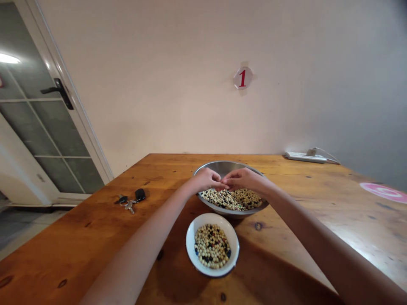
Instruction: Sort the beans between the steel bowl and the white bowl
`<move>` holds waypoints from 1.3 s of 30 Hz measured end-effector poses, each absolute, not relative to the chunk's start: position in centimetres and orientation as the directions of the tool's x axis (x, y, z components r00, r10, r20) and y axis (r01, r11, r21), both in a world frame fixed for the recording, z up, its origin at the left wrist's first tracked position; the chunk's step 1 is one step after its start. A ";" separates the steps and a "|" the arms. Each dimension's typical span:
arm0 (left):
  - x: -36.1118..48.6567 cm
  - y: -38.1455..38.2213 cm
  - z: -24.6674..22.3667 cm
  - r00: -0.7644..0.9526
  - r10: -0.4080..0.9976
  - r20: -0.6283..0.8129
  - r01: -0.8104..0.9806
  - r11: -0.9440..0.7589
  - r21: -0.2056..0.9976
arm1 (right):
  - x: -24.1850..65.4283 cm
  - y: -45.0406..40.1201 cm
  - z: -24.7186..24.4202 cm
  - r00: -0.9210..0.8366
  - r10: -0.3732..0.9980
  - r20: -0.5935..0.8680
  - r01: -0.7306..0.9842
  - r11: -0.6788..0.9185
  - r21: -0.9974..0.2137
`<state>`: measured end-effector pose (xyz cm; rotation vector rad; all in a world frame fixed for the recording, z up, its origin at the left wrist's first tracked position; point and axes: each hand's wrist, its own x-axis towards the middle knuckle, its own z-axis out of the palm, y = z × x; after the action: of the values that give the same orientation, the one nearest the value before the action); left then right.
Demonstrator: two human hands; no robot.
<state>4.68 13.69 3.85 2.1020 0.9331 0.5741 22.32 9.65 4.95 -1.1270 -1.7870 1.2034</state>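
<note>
Above the steel bowl [222,168], the left hand [206,180] and right hand [242,178] meet fingertip to fingertip; whether they grasp anything cannot be determined. The beans [232,200] lie directly below, and the white dish [190,242] sits nearer the left arm [136,254].

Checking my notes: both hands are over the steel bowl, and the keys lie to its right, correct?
No: the keys lie to the left of the steel bowl, not its right, as the head view shows. The left hand and right hand are over it.
</note>
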 end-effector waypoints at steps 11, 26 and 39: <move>4.7 13.2 4.3 0.673 0.725 0.149 0.494 -0.590 0.639 | 22.7 9.3 4.8 -0.476 0.879 -0.015 0.165 0.073 -0.984; 4.7 13.0 4.6 0.684 0.688 0.241 0.475 -0.672 0.569 | 23.0 10.0 4.5 -0.383 0.924 0.014 0.158 0.080 -0.984; 4.7 14.3 3.5 0.599 0.647 0.471 0.328 -0.736 0.592 | 23.1 10.0 4.7 -0.387 0.919 0.071 0.107 0.121 -0.987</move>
<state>4.66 14.32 3.54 2.3789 0.7766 0.9563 23.11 10.02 4.74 -1.0171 -1.6390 1.3489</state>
